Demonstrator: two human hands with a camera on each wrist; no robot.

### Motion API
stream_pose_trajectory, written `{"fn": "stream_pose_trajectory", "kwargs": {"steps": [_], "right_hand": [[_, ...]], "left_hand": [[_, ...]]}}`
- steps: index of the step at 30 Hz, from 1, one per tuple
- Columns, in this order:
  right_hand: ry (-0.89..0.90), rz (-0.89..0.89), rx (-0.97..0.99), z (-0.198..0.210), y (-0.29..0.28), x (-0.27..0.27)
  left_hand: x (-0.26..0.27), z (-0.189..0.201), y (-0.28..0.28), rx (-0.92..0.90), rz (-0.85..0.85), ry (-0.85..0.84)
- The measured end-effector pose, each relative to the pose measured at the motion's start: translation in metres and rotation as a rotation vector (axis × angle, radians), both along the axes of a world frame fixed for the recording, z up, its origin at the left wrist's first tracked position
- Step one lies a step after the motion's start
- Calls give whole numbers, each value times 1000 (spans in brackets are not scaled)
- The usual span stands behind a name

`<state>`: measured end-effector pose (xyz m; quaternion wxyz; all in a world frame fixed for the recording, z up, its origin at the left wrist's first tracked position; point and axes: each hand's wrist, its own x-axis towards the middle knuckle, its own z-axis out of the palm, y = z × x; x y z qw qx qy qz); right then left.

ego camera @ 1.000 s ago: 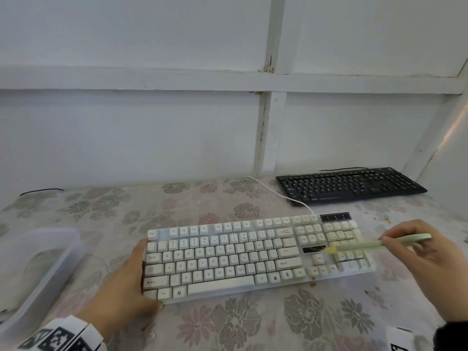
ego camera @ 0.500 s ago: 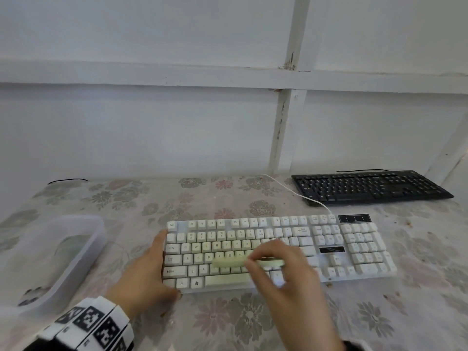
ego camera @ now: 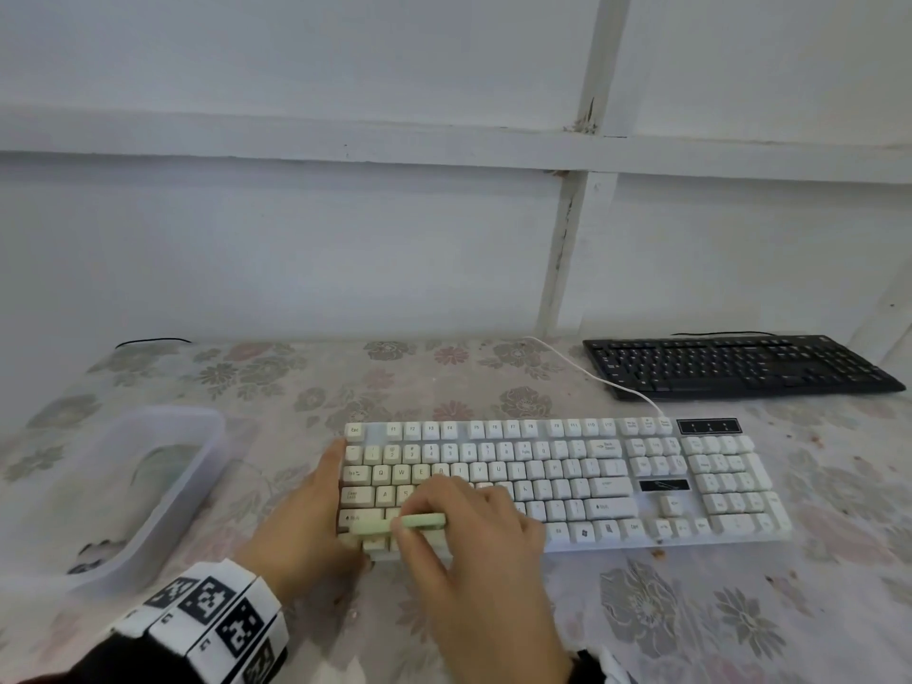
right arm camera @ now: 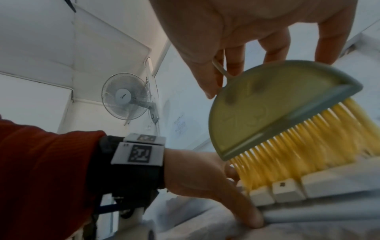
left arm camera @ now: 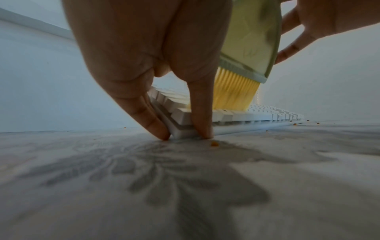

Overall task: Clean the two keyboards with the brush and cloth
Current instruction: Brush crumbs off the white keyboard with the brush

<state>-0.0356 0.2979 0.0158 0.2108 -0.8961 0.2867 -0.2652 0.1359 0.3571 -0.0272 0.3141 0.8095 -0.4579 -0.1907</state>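
On the white keyboard (ego camera: 567,481), at its left end, the brush (right arm camera: 287,123) stands with its yellow bristles down on the lowest rows of keys. The right hand (ego camera: 474,535) pinches the thin handle of the brush between thumb and fingers (right arm camera: 207,78), while the other fingers hang loosely spread. The left hand (ego camera: 306,525) holds the left end of the white keyboard; its fingers (left arm camera: 152,120) are pressed against the side edge and reach down to the worktop (ego camera: 691,609).

I think the brush could hit the left hand, because the bristles work just beside its thumb. Crumbs (left arm camera: 214,143) already lie on the worktop near the front edge of the white keyboard, so strong strokes may throw more of them around. The pinch is light, and the brush may twist in it.

To the right of the white keyboard there is open worktop. Left of it stands a clear plastic tub (ego camera: 148,486), near the left hand. Behind it, to the right, lies the black keyboard (ego camera: 740,365), well apart. I cannot see the cloth with certainty.
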Motion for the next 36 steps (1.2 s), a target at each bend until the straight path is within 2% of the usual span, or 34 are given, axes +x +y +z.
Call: {"fn": "stream_pose_trajectory", "kwargs": {"steps": [2, 5, 10, 13, 17, 19, 22, 30, 36], "right_hand": [[22, -9, 82, -1, -9, -4], [-50, 4, 119, -3, -16, -11], [-148, 115, 214, 6, -4, -2], [-131, 68, 92, -2, -3, 0], [-128, -74, 48, -6, -15, -8], [-155, -75, 24, -2, -15, -12], [-168, 27, 172, 6, -8, -11], [-147, -103, 214, 20, -34, -41], [-227, 8, 321, 20, -36, -47]], "left_hand": [[0, 1, -1, 5, -12, 9], [1, 1, 0, 27, -22, 27], [3, -2, -1, 48, 10, 3], [3, -2, -1, 29, -4, -2], [2, -1, 1, 27, -17, 48], [1, -1, 2, 23, -21, 52], [0, 1, 1, -1, -27, 74], [3, -1, 3, 15, -36, 128], [-1, 3, 3, 24, -23, 110]]}}
